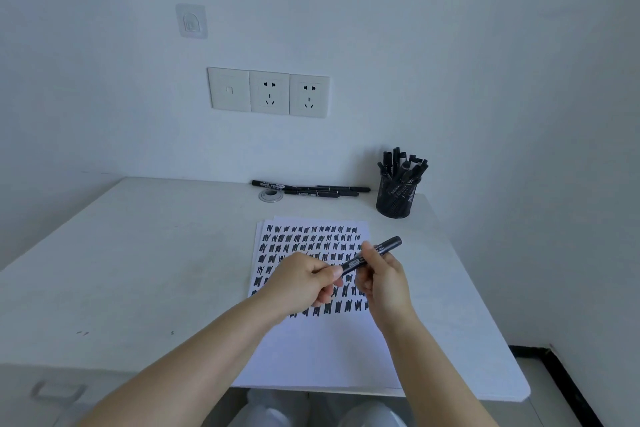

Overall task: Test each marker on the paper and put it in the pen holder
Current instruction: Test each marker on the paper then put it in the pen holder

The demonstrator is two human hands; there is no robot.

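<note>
A black marker (388, 245) is held tilted above the paper (311, 350), its far end pointing up and right. My right hand (381, 279) grips its barrel in the middle. My left hand (304, 279) pinches its near end, which is hidden under the fingers. The white paper carries several rows of black test strokes. The black mesh pen holder (394, 199) stands at the back right of the table, filled with several black markers. A few more black markers (311, 189) lie side by side along the table's back edge.
The white table (138, 253) stands against a white wall with a socket panel (268, 92). A round metal cable grommet (270, 196) sits beside the lying markers. A drawer handle (57, 392) shows at the lower left.
</note>
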